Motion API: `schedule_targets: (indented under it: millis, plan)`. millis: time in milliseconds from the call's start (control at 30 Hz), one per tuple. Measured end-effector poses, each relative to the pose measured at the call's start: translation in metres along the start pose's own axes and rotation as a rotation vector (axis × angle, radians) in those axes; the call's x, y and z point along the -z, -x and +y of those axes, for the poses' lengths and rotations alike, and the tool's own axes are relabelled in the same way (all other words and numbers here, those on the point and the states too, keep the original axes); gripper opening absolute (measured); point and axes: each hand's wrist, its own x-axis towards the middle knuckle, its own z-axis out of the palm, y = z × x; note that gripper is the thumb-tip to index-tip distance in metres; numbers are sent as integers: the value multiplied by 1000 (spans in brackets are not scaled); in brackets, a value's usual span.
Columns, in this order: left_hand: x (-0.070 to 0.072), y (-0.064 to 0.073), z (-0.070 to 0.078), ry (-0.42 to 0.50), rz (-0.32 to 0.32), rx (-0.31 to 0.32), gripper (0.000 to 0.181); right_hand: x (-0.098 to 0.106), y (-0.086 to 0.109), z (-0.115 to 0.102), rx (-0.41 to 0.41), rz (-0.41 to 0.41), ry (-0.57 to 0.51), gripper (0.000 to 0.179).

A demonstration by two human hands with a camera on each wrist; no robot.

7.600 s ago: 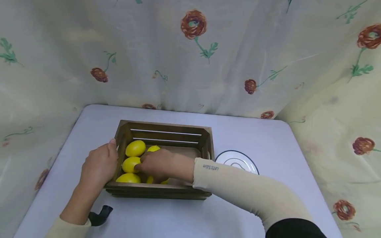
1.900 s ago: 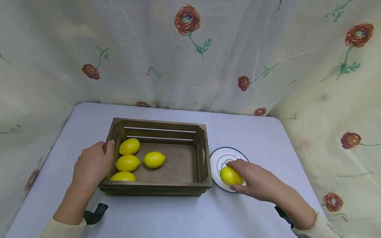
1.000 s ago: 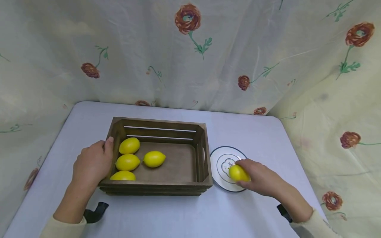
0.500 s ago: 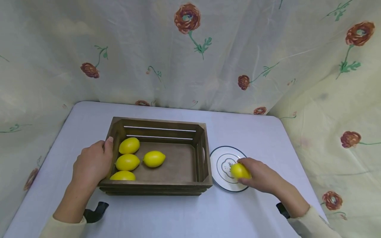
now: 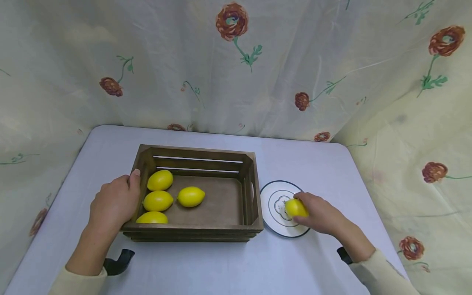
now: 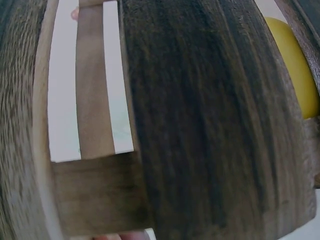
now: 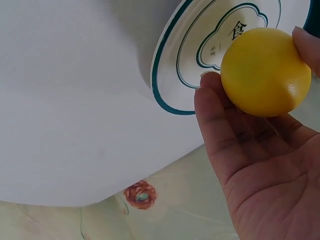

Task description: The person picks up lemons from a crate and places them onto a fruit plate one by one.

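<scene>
My left hand [image 5: 115, 201] grips the left end of a brown slatted wooden crate [image 5: 191, 232], its thumb on the rim. The crate's wood [image 6: 215, 120] fills most of the left wrist view. Inside, three lemons line the left wall, including a middle lemon [image 5: 157, 201]; another lemon [image 5: 191, 197] lies to their right. My right hand [image 5: 324, 216] holds a lemon [image 5: 296, 208] between thumb and fingers above a white, dark-rimmed plate [image 5: 271, 211]. In the right wrist view the held lemon [image 7: 265, 72] overlaps the plate's printed centre.
The plate stands close to the crate's right side on a white-covered table [image 5: 206, 270]. A flower-patterned curtain [image 5: 166, 61] hangs behind and on both sides. Black curved pieces [image 5: 119, 263] show at the wrists.
Earlier my right hand was down among the lemons in the crate; since then it has come over to the plate with one lemon, shifting slightly there. My left hand has stayed on the crate.
</scene>
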Motion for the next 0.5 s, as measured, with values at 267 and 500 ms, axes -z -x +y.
schedule_targets:
  millis: [267,500]
  plan:
    - [1,0,0,-10,-15,-1,80,-5,-9,1,-39,4,13,61]
    - [4,1,-1,10,-50,-3,83,-9,-16,6,-71,4,21,63]
